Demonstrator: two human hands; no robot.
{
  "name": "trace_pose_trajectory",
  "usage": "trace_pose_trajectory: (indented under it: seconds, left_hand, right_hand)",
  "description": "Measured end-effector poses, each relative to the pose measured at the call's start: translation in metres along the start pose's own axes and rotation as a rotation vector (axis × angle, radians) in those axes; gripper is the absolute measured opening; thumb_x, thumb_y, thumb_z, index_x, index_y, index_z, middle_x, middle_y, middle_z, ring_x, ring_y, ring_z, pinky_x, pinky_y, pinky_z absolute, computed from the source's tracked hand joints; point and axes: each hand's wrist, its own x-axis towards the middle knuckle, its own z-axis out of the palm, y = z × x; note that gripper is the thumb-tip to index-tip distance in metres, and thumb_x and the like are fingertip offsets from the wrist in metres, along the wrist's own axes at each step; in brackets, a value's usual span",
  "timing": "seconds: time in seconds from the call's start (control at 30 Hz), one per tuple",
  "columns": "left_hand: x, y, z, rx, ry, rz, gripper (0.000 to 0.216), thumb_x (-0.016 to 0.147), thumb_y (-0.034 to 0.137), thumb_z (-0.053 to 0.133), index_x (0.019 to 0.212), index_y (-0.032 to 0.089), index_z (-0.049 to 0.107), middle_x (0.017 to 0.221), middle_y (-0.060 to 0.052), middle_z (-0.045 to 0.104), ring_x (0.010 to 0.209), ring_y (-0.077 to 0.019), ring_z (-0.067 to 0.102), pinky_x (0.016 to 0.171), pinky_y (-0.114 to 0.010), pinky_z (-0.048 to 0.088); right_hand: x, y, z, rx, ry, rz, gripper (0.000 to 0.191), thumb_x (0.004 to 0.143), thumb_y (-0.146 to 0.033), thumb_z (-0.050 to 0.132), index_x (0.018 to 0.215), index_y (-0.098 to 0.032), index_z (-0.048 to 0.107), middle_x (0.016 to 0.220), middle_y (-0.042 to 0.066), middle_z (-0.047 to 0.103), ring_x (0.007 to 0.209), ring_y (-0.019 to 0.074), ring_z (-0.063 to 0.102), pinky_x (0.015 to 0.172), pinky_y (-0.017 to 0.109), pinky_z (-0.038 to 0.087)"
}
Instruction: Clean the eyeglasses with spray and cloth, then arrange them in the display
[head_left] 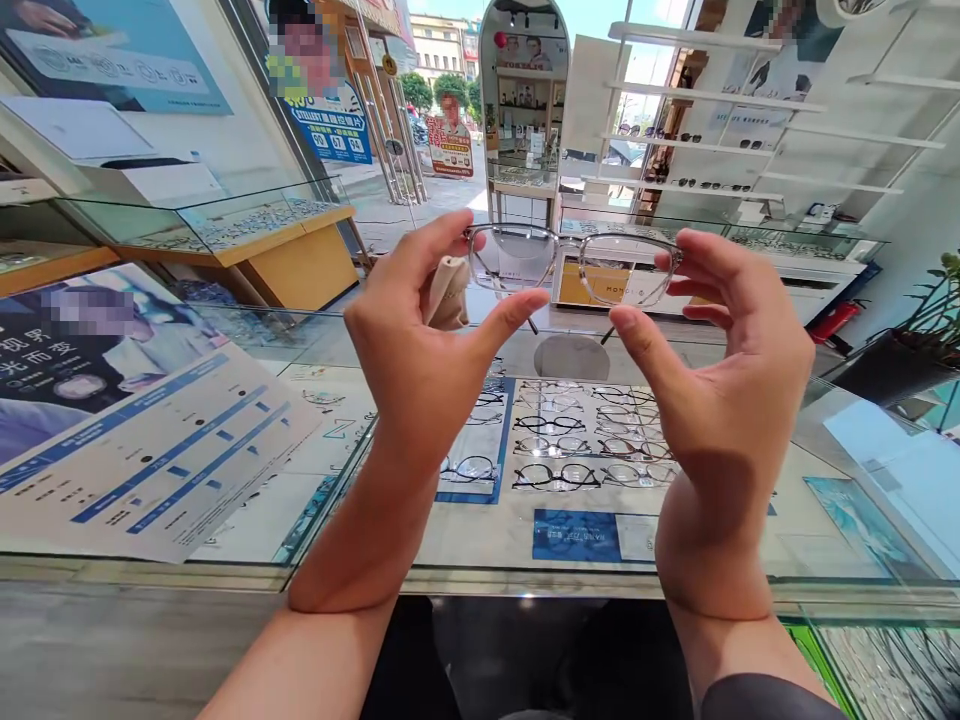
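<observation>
Above the glass counter (465, 545), left hand (427, 345) pinching clear glasses (574, 265) and half-hidden cloth (448, 292), right hand (720, 375) gripping their other end.

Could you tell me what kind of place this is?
Most likely an optician's shop. The left hand and right hand hold clear-framed glasses over a glass counter with rows of frames inside, and wall shelves carry more eyewear.
</observation>
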Motion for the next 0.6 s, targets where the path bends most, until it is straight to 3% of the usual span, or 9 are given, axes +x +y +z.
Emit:
trace_pose_trajectory:
  seconds: [0.2, 0.47, 0.6]
  left_hand:
    - [0.004, -0.001, -0.001, -0.053, -0.075, -0.122, 0.077, 0.083, 0.084, 0.078, 0.136, 0.028, 0.075, 0.127, -0.006, 0.083, 0.121, -0.0319, 0.076, 0.108, -0.053, 0.064]
    - [0.007, 0.003, -0.007, -0.05, -0.099, -0.158, 0.072, 0.08, 0.077, 0.087, 0.131, 0.028, 0.076, 0.124, -0.007, 0.082, 0.122, -0.035, 0.078, 0.103, -0.048, 0.066]
    - [0.007, 0.004, -0.007, -0.064, -0.1, -0.177, 0.072, 0.081, 0.076, 0.087, 0.128, 0.023, 0.077, 0.121, -0.008, 0.083, 0.115, -0.0323, 0.079, 0.097, -0.047, 0.066]
  right_hand:
    - [0.005, 0.002, -0.005, 0.005, -0.039, 0.006, 0.04, 0.103, -0.048, 0.075, 0.14, -0.033, 0.071, 0.136, 0.01, 0.077, 0.12, 0.0336, 0.076, 0.102, 0.059, 0.063]
    - [0.009, 0.015, -0.007, 0.005, -0.077, -0.031, 0.049, 0.1, -0.054, 0.079, 0.142, -0.031, 0.068, 0.136, 0.011, 0.079, 0.124, 0.0331, 0.078, 0.098, 0.058, 0.066]
    - [0.009, 0.012, -0.011, 0.021, -0.092, 0.008, 0.043, 0.101, -0.049, 0.079, 0.138, -0.029, 0.072, 0.136, 0.012, 0.079, 0.121, 0.0335, 0.078, 0.098, 0.056, 0.065]
